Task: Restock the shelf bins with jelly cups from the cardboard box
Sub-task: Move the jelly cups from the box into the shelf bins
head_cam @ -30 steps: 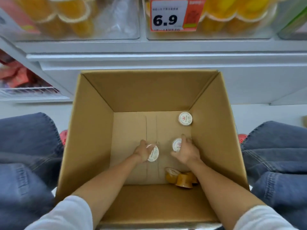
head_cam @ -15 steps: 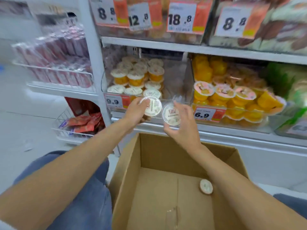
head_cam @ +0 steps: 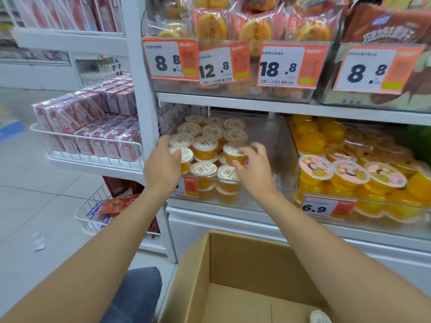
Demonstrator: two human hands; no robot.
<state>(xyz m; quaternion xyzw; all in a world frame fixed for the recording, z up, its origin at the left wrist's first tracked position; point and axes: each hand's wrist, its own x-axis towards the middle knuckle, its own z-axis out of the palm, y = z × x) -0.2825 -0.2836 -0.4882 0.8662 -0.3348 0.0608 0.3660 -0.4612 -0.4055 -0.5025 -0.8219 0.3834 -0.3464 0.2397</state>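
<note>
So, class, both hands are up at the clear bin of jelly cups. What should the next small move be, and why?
Probably open the right hand and let go. Its fingers curl round a jelly cup that already sits on top of the stacked cups in the clear bin, so it should stay put. A spare cup lies in the cardboard box for the next trip.

The left hand (head_cam: 163, 167) covers the left half of a price tag (head_cam: 191, 186) at 7 o'clock of centre, so the price is unreadable. Whether this hand grips anything cannot be told. The right hand (head_cam: 254, 170) hides part of the jelly cup (head_cam: 234, 151) it pinches. The bottom edge cuts off the cardboard box (head_cam: 233, 264) and, at 5 o'clock, a loose cup (head_cam: 320, 317).
</note>
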